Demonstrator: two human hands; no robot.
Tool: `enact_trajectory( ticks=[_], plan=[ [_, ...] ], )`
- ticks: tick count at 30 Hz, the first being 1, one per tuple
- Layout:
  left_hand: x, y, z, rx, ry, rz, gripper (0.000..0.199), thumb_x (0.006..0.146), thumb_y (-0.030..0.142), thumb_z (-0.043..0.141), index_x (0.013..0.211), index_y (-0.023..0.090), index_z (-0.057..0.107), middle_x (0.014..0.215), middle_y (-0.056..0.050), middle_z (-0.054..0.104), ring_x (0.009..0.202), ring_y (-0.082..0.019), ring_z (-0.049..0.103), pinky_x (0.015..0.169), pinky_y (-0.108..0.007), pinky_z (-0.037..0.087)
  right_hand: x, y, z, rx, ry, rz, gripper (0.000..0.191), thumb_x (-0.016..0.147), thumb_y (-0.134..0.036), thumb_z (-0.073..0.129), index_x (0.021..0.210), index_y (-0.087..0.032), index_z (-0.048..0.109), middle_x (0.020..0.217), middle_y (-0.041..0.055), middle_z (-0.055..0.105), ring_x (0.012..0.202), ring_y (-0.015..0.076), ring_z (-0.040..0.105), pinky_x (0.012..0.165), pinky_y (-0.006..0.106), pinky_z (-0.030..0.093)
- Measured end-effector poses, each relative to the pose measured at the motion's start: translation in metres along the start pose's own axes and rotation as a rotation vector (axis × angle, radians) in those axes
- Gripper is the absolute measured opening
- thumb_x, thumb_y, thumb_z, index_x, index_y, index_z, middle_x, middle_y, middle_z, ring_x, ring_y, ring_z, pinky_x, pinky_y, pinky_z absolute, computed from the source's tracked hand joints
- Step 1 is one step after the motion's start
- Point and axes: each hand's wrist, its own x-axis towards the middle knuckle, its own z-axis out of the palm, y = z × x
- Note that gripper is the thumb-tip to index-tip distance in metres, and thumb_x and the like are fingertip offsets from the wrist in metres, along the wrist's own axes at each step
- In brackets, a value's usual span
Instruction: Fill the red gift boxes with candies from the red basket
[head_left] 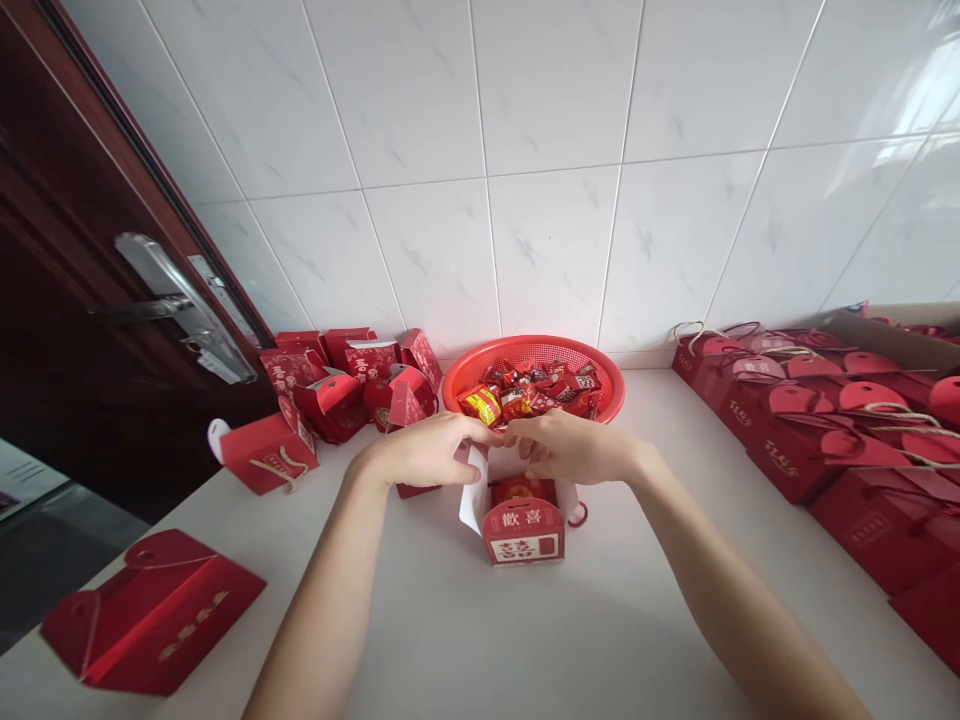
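A red paper gift box [523, 530] with white and gold characters stands open in the middle of the table, its white-lined side flap spread to the left. Red wrapped candy [517, 490] shows inside it. My left hand [435, 447] is curled over the box's far left edge, fingers closed on its back flap. From the other side, my right hand [574, 447] grips the same far part, its fingertips meeting the left ones. Just behind both hands sits a red plastic basket [613, 385] holding wrapped candies [540, 385].
Several red boxes [337, 400] cluster at the back left, and another box [161, 610] lies near the left table edge. Rows of red boxes with cord handles [795, 430] fill the right side. A tiled wall [555, 240] and a dark door [67, 250] bound the table [465, 640].
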Motion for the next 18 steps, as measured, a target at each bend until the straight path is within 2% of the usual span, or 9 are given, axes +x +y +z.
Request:
enact_trajectory(
  ticks=[3,6,9,12,15,18],
  plan=[
    [-0.001,0.002,0.000,0.011,0.006,0.015,0.047,0.073,0.024,0.058,0.119,0.022,0.070,0.113,-0.003,0.071,0.079,-0.018,0.063,0.066,-0.025,0.045,-0.002,-0.002,-0.003,-0.041,-0.009,0.001,0.028,0.093,-0.018,0.053,0.119,-0.016,0.061,0.107,0.0105,0.072,0.092,0.0220,0.067,0.068,0.028,0.047],
    [-0.003,0.006,0.000,0.035,0.012,0.008,0.043,0.075,0.026,0.058,0.115,0.022,0.072,0.105,-0.003,0.073,0.075,-0.018,0.063,0.064,-0.026,0.043,-0.007,-0.003,-0.007,-0.047,0.033,-0.018,0.035,0.088,-0.009,0.053,0.120,-0.018,0.062,0.103,0.0085,0.072,0.090,0.0204,0.067,0.068,0.027,0.046],
    [-0.004,0.009,0.000,0.037,0.024,-0.005,0.045,0.077,0.028,0.058,0.120,0.024,0.071,0.109,-0.002,0.073,0.079,-0.018,0.064,0.069,-0.026,0.045,-0.016,-0.003,-0.014,-0.033,0.094,-0.026,0.038,0.082,-0.006,0.054,0.116,-0.021,0.064,0.098,0.0057,0.072,0.086,0.0188,0.066,0.067,0.026,0.045],
    [-0.005,0.010,0.000,0.031,0.037,-0.037,0.047,0.080,0.035,0.060,0.126,0.025,0.068,0.116,-0.003,0.071,0.088,-0.019,0.066,0.074,-0.026,0.047,-0.024,-0.007,-0.019,-0.106,0.165,0.015,0.033,0.083,-0.010,0.057,0.112,-0.022,0.065,0.097,0.0051,0.071,0.084,0.0195,0.065,0.067,0.027,0.043],
    [-0.004,0.010,0.002,0.026,0.059,-0.062,0.046,0.082,0.044,0.062,0.123,0.025,0.069,0.111,-0.004,0.072,0.093,-0.021,0.066,0.076,-0.027,0.048,-0.030,-0.013,-0.019,-0.234,0.222,0.080,0.021,0.085,-0.012,0.058,0.103,-0.020,0.066,0.098,0.0076,0.070,0.087,0.0207,0.063,0.066,0.027,0.040],
    [-0.001,0.011,0.008,0.013,0.083,-0.039,0.040,0.085,0.046,0.059,0.116,0.025,0.072,0.105,-0.004,0.074,0.095,-0.023,0.067,0.075,-0.028,0.048,-0.030,-0.020,-0.015,-0.311,0.178,0.128,0.010,0.087,-0.014,0.058,0.094,-0.017,0.065,0.091,0.0083,0.069,0.080,0.0191,0.062,0.061,0.027,0.036]
  ],
)
